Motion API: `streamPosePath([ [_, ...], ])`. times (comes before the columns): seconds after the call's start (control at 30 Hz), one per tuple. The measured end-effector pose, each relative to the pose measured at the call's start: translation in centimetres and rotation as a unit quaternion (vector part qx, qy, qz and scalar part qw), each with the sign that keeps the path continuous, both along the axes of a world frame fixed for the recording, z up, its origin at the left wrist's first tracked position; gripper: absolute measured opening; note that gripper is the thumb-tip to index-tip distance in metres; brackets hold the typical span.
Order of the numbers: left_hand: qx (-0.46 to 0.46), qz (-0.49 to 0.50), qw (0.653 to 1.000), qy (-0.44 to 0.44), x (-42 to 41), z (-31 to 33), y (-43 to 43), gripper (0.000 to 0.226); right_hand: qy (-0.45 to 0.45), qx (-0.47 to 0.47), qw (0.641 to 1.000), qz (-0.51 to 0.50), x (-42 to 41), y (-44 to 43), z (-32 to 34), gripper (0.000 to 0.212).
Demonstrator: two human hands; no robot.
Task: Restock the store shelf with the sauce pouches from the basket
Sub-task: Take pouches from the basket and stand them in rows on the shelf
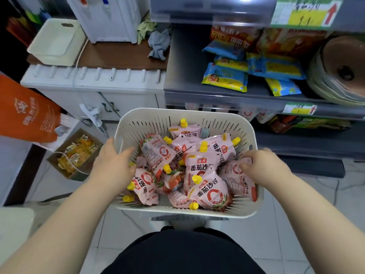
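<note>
A cream slatted basket (221,119) sits in front of me, holding several pink sauce pouches (203,163) with yellow caps. My left hand (113,165) rests over the basket's left rim, fingers spread and reaching in among the pouches, with nothing clearly gripped. My right hand (262,165) is curled at the right rim, fingers closed on a pink pouch (237,175) lying at that side. The grey store shelf (185,76) stands behind the basket to the right, its left part bare.
Blue and yellow snack packets (225,77) and a stack of round dishes (339,72) fill the shelf's right side. To the left stand a white cabinet (94,89), a cream bin (57,42), an orange bag (25,113) and a cardboard box of packets (77,153) on the floor.
</note>
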State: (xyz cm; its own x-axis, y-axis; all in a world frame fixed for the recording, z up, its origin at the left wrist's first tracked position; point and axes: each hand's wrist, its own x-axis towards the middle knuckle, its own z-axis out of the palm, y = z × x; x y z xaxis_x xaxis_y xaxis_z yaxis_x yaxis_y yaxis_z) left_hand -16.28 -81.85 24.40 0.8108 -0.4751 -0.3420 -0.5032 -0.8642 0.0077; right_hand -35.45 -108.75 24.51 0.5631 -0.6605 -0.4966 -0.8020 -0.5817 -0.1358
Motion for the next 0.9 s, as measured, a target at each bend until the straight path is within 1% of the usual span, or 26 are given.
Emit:
streamPosePath([
  [0.03, -0.013, -0.036, 0.999, -0.033, -0.5, 0.2, -0.4, 0.053, 0.018, -0.015, 1.0, 0.007, -0.3, 0.1, 0.3, 0.028],
  [0.07, -0.048, -0.066, 0.996, -0.047, -1.1, 0.5, -1.1, 0.05, 0.031, -0.027, 0.999, 0.013, -0.7, 0.3, 0.5, 0.031],
  [0.1, -0.089, -0.087, 0.991, -0.038, -1.8, 0.8, -2.1, 0.045, 0.036, -0.036, 0.999, 0.018, -1.0, 0.4, 0.6, 0.034],
  [0.13, -0.121, -0.095, 0.988, -0.002, -2.7, 1.1, -3.1, 0.042, 0.037, -0.043, 0.998, 0.02, -1.2, 0.7, 0.8, 0.034],
  [0.17, -0.133, -0.094, 0.985, 0.058, -3.5, 1.4, -4.2, 0.039, 0.035, -0.053, 0.998, 0.023, -1.3, 0.9, 0.8, 0.033],
  [0.2, -0.112, -0.091, 0.981, 0.131, -4.3, 1.6, -5.3, 0.038, 0.036, -0.069, 0.996, 0.033, -1.4, 1.2, 0.7, 0.033],
  [0.27, -0.015, -0.095, 0.96, 0.262, -5.8, 1.7, -7.2, 0.033, 0.033, -0.118, 0.99, 0.067, -1.8, 1.9, 0.6, 0.033],
  [0.3, 0.031, -0.121, 0.948, 0.291, -6.6, 1.3, -8.0, 0.029, 0.014, -0.151, 0.984, 0.095, -2.1, 2.1, 0.4, 0.033],
  [0.33, 0.063, -0.15, 0.941, 0.296, -7.4, 0.8, -8.6, 0.025, -0.015, -0.18, 0.977, 0.115, -2.4, 2.2, 0.2, 0.032],
  [0.37, 0.08, -0.162, 0.941, 0.287, -8.1, 0.3, -9.0, 0.025, -0.045, -0.19, 0.973, 0.126, -2.8, 2.4, 0.0, 0.031],
  [0.4, 0.077, -0.154, 0.947, 0.271, -8.7, -0.4, -9.3, 0.029, -0.059, -0.193, 0.97, 0.136, -3.1, 2.6, -0.1, 0.032],
  [0.47, 0.02, -0.095, 0.959, 0.267, -9.7, -1.7, -9.7, 0.033, -0.053, -0.203, 0.964, 0.163, -3.8, 3.0, -0.5, 0.034],
  [0.57, -0.096, 0.02, 0.952, 0.291, -10.5, -1.9, -9.7, 0.025, -0.061, -0.188, 0.963, 0.185, -4.5, 3.3, -0.7, 0.034],
  [0.6, -0.121, 0.038, 0.951, 0.284, -10.6, -1.6, -9.7, 0.025, -0.066, -0.182, 0.964, 0.185, -4.6, 3.2, -0.6, 0.035],
  [0.67, -0.167, 0.041, 0.957, 0.232, -10.3, -0.6, -9.6, 0.027, -0.094, -0.171, 0.966, 0.172, -4.7, 3.0, -0.4, 0.035],
  [0.73, -0.221, 0.032, 0.955, 0.196, -9.5, 0.9, -9.1, 0.024, -0.141, -0.159, 0.966, 0.147, -4.4, 3.5, 0.5, 0.028],
  [0.77, -0.251, 0.033, 0.946, 0.204, -8.9, 1.5, -8.7, 0.02, -0.162, -0.137, 0.97, 0.116, -4.1, 3.8, 1.3, 0.019],
  [0.8, -0.286, 0.04, 0.933, 0.216, -8.1, 1.9, -8.2, 0.016, -0.17, -0.091, 0.978, 0.084, -3.6, 4.2, 2.1, 0.01],
  [0.83, -0.321, 0.057, 0.918, 0.226, -7.4, 2.1, -7.6, 0.013, -0.193, -0.031, 0.979, 0.052, -3.1, 4.6, 2.7, 0.007],
  [0.87, -0.365, 0.088, 0.896, 0.237, -6.9, 2.4, -7.1, 0.015, -0.228, 0.018, 0.973, 0.014, -2.6, 4.9, 2.8, 0.006],
  [0.9, -0.418, 0.127, 0.863, 0.254, -6.5, 2.7, -6.7, 0.018, -0.262, 0.06, 0.963, -0.035, -2.0, 5.2, 3.0, 0.006],
])
